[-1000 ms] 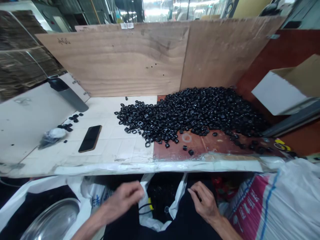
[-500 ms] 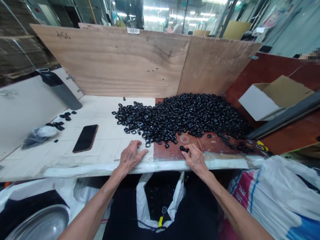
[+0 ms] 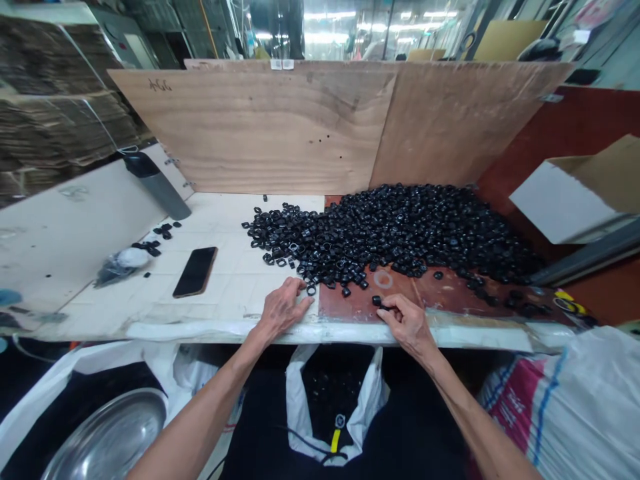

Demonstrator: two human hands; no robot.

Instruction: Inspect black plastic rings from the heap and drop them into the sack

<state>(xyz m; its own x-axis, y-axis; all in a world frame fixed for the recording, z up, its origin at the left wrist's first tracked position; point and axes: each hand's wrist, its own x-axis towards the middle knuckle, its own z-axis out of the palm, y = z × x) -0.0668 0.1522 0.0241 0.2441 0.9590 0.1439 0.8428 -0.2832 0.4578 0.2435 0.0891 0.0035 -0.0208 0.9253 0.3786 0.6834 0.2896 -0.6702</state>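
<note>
Rings [image 3: 395, 230] piled mid-frame; right hand [image 3: 407, 323] pinches a stray ring [image 3: 377, 301], left hand [image 3: 283, 310] lies open on the counter [image 3: 225, 293]. Probably best grabbing loose edge ones first.

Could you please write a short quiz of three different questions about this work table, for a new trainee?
1. True or false: the phone lies on top of the pile of black rings.
2. Which hand touches a loose ring on the red-brown part of the table? A. left hand B. right hand
3. What hangs open below the table edge, between the two arms?

Key:
1. False; it lies apart, to the pile's left.
2. B; the right hand pinches one, while the left hand rests on the pale covering.
3. A white bag with black parts inside.
</note>
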